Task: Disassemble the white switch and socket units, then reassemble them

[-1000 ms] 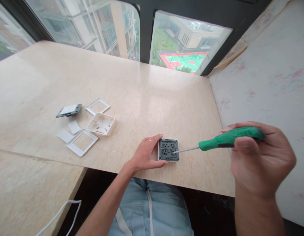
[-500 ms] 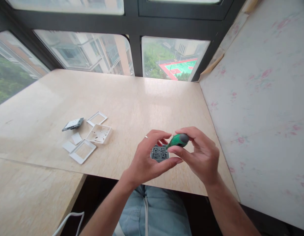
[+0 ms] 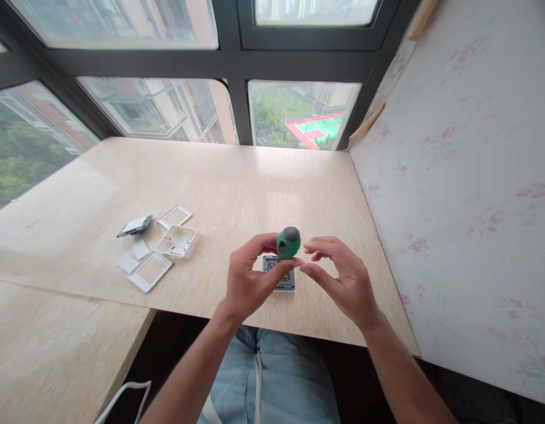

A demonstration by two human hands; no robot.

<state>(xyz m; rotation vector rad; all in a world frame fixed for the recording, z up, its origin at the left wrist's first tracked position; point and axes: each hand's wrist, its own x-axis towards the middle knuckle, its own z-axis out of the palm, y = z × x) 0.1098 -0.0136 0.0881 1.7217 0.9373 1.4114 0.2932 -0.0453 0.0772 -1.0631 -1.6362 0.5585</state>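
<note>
A screwdriver (image 3: 289,244) with a green grip and a grey end cap stands nearly upright, pinched between the thumb and fingers of my left hand (image 3: 248,284). Its shaft is hidden behind the thumb. My right hand (image 3: 345,281) is just right of the handle, fingers apart with nothing in them, its thumb tip close to my left thumb. Below the screwdriver, a dark grey wall switch module (image 3: 288,282) with a white edge sits on the tabletop, partly covered by my left hand.
On the pale tabletop (image 3: 237,182) at left lie a white mounting box (image 3: 179,240), two white frames (image 3: 149,271) (image 3: 175,215), small white plates (image 3: 140,249) and another switch module (image 3: 135,226). A papered wall (image 3: 453,194) bounds the right; windows stand behind. A white cable (image 3: 129,386) hangs at lower left.
The screwdriver has passed from my right hand to my left and tipped more upright. My right hand has let go and opened. The view has tilted up slightly.
</note>
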